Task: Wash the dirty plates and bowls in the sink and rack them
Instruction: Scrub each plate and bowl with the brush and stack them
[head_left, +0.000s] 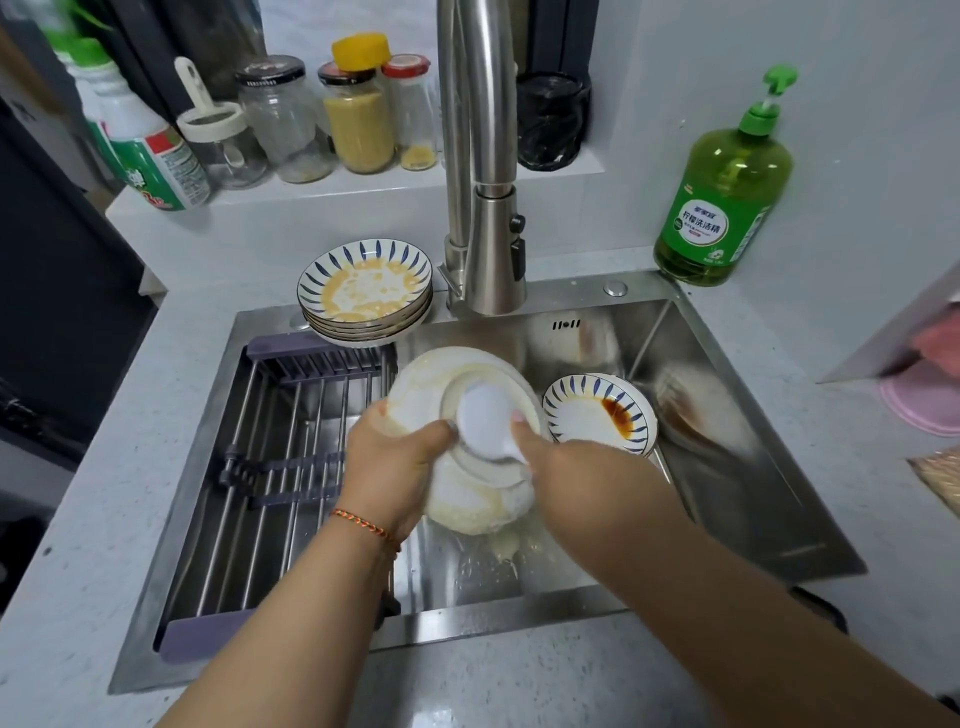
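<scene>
Fingers (410, 431) of left hand (387, 457): curled over plate (415, 387) rim, gripping it, underside up, above sink (727, 499) basin. Fingers of right hand (561, 462): curled round white scrubber (485, 421), pressed on plate base. Right of plate, touching: small bowl (597, 415) with red sauce. Left of plate: drying rack (280, 457). Behind plate, on sink ledge: stack of dirty plates (363, 291), beside faucet (483, 208). Far right corner: detergent bottle (722, 197).

1. Green dish-soap bottle (723, 182), on the counter by the sink's far right corner: white label with Chinese characters reading 柠檬洗洁精; the smaller print is illegible.
2. White bottle (150, 156), left end of the back ledge: green-and-red label, text too blurred to read.
</scene>
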